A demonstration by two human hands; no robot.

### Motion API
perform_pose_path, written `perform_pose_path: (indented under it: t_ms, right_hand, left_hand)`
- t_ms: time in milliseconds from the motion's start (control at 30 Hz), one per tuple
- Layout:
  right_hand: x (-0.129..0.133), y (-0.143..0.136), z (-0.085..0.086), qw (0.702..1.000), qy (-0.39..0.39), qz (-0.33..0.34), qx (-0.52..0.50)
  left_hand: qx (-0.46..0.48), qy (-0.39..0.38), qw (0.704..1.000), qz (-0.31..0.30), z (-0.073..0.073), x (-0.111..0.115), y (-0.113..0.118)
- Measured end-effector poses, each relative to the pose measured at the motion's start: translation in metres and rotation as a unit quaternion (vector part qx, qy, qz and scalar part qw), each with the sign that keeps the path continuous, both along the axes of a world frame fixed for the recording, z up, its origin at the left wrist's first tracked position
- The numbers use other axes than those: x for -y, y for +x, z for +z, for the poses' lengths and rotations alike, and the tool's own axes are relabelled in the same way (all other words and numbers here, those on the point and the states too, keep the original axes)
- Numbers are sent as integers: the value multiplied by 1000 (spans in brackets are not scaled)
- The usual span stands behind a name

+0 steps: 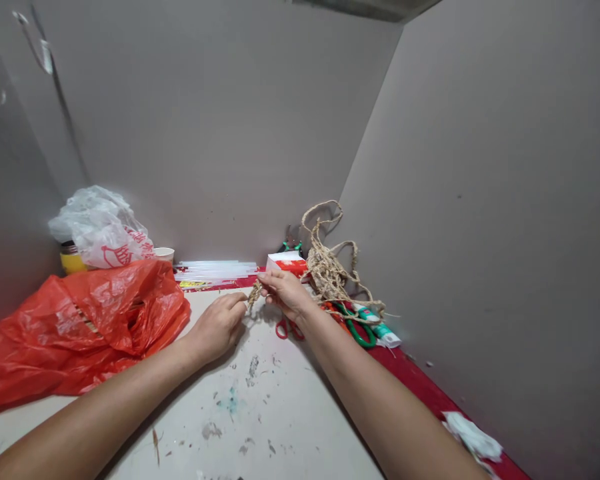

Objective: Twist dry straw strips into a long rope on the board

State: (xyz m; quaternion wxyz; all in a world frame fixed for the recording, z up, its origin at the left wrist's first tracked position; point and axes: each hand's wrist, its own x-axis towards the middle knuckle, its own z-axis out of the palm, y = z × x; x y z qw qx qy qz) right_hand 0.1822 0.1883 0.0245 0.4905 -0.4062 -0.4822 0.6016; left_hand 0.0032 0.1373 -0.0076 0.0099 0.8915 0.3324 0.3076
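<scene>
I watch a short twine braid [253,297] over the stained board's [260,420] far part.
Nearest, I see the left hand [220,325] curled, fingertips at the twine braid, though I cannot tell whether they grip; the right hand [284,292] pinches its upper end. Red scissors handles [277,329] show just below the right hand; beyond lie tangled twine [327,273] and green-handled pliers [293,247].

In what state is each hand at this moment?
Left hand: curled closed at a tan twisted-fibre rope piece; grip partly hidden.
Right hand: closed, pinching that piece's upper end.
</scene>
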Motion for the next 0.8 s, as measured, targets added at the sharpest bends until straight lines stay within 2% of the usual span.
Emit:
perform_pose_path:
  t_ms: [133,200,267,333,400,467,600,800]
  right_hand:
    - [-9,3,-12,998,-6,-63,-13]
    - [-11,3,-16,997,-3,-74,-9]
    - [-12,2,-19,998,3,-64,5]
    - [-14,-2,-21,999,8,-37,29]
    - [-20,-9,-22,998,7,-3,66]
    - [-29,-19,-22,993,10,31,112]
    - [-51,-50,-20,974,45,62,211]
    - [-69,-89,-31,939,100,30,329]
  left_hand:
    - [17,-69,997,7,1,8,11]
    - [72,-134,988,19,-1,11,16]
    - [156,-228,961,29,-4,12,19]
    - [259,-360,896,35,-6,12,20]
    - [342,-478,808,41,-7,10,20]
    - [383,-546,744,53,-5,8,19]
    - [410,-577,698,103,1,5,15]
    - [442,-584,662,159,3,-5,5]
